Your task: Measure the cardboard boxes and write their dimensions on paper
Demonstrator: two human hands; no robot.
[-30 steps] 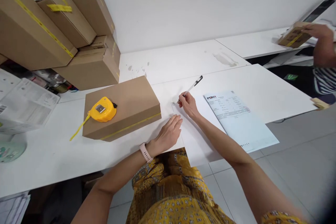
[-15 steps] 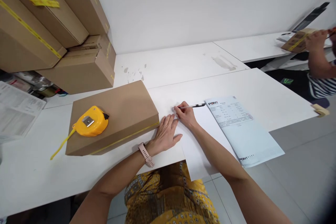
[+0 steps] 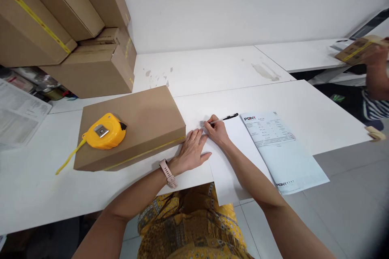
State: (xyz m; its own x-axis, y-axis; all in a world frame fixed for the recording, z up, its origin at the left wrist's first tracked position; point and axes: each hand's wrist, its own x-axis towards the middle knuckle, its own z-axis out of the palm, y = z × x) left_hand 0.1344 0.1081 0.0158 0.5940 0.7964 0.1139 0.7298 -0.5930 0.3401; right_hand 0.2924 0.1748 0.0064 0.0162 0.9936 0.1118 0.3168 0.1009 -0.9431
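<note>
Tilted lower than a second ago, the pen [image 3: 230,116] is pinched in the right hand [image 3: 215,128] at the white sheet's [image 3: 225,182] upper left corner. The left hand [image 3: 192,151] lies palm down, thumb spread, by the sheet's left edge. Rightward lies a printed document [image 3: 282,153]; leftward, a carton [image 3: 148,109] bearing a yellow tape measure [image 3: 111,131]. Farther back, more cartons [image 3: 91,71] stand stacked on the bench [image 3: 243,101].

The right hand [image 3: 216,130] is hiding the tip of the pen [image 3: 228,117]; edges are cropping far-left boxes [image 3: 26,32] and a far-right co-worker [image 3: 377,75].
</note>
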